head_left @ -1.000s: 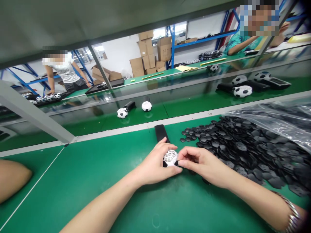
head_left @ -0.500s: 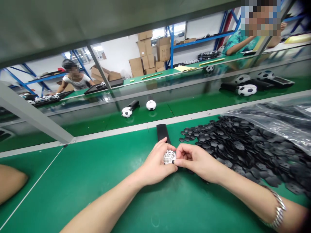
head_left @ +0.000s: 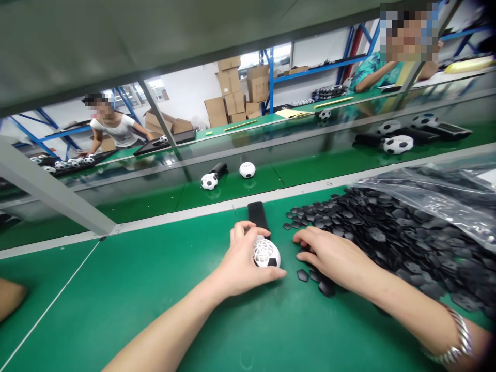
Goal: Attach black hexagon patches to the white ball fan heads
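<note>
My left hand is wrapped round a white lattice ball that sits on a black handle lying on the green table. One black patch shows on the ball's lower right. My right hand has left the ball and rests palm down on the near edge of a big pile of black pentagon pieces, fingers curled over a few of them. Whether it holds one is hidden. A few loose black pieces lie between my hands.
A clear plastic bag covers the pile's far right. Beyond a metal rail, a conveyor carries finished black-and-white balls on handles. Two other people work at benches beyond. Someone's forearm shows at the left edge.
My right hand has let go of the ball and moved right onto the pile of black pieces. My left hand has turned the ball, and a black patch now shows on it.
</note>
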Demonstrator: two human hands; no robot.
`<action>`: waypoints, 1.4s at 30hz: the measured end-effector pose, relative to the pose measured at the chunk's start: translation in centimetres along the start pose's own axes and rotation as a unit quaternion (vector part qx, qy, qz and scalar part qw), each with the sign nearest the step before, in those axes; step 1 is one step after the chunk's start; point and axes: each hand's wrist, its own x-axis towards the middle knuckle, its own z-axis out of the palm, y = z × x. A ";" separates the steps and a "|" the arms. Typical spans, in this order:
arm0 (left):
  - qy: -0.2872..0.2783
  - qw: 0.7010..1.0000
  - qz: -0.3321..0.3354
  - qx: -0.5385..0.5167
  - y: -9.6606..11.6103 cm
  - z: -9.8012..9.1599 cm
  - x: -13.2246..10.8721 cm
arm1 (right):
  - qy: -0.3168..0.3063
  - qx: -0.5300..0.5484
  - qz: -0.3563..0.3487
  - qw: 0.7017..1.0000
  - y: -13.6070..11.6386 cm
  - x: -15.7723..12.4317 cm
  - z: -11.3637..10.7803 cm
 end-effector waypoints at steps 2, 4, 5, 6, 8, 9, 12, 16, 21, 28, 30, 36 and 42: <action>-0.016 1.000 -0.014 -0.004 0.0 -0.6 0.1 | 0.007 -0.009 0.006 1.000 0.2 0.0 0.0; -0.051 0.999 -0.011 -0.010 0.1 -1.4 0.1 | -0.005 -0.008 0.007 1.000 0.4 0.0 0.0; -0.070 0.997 -0.004 -0.013 0.2 -1.7 0.1 | -0.012 -0.002 0.008 1.000 0.5 0.0 -0.1; -0.088 0.996 0.004 -0.016 0.2 -1.9 0.1 | -0.018 0.007 0.010 1.000 0.7 0.1 -0.1; -0.115 0.993 0.022 -0.022 0.3 -2.1 0.0 | -0.031 0.026 0.011 0.999 0.9 0.1 -0.3; -0.116 0.993 0.029 -0.021 0.4 -2.1 0.0 | -0.039 0.035 0.007 0.999 0.9 0.2 -0.4; -0.092 0.995 0.026 -0.006 0.4 -1.8 -0.1 | -0.042 0.068 -0.037 0.996 0.6 0.2 -0.7; -0.102 0.994 0.033 -0.003 0.2 -1.9 0.0 | -0.029 0.196 -0.091 0.976 -0.5 -0.1 -0.9; -0.120 0.991 0.059 0.004 0.0 -2.3 0.2 | -0.050 0.282 -0.136 0.948 -1.4 -0.5 -0.3; -0.117 0.991 0.065 0.023 0.1 -2.0 0.1 | -0.039 0.273 -0.125 0.953 -1.6 -0.5 -0.2; -0.116 0.991 0.068 0.022 0.1 -1.9 0.1 | -0.036 0.266 -0.153 0.951 -1.5 -0.5 -0.2; -0.091 0.994 0.054 0.031 0.2 -1.6 -0.2 | 0.045 0.252 -0.187 0.949 -1.5 -0.6 -0.1; -0.045 0.998 0.026 0.035 0.5 -1.0 -0.4 | -0.046 0.404 -0.085 0.910 -2.4 -0.5 1.1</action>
